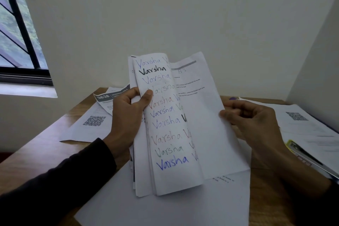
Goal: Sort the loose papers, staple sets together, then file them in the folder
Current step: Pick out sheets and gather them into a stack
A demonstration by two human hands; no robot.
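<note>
A stack of white papers (pixel 170 134) stands upright over the table in the middle of the view. Its front sheet is curled back and covered with a handwritten word repeated in many colours. My left hand (pixel 128 113) grips the stack's left edge, thumb on the front sheet. My right hand (pixel 251 121) pinches the right edge of a printed sheet (pixel 201 112) behind the curled one. More loose sheets lie flat: one with a QR code (pixel 93 121) at the left, a large one (pixel 165 207) under the stack.
The wooden table (pixel 45 145) sits in a white-walled corner, with a window (pixel 16 42) at upper left. At the right lie more printed papers (pixel 302 123) and a yellow-and-black stapler-like object (pixel 300 154). A small purple thing (pixel 233 98) peeks out behind my right hand.
</note>
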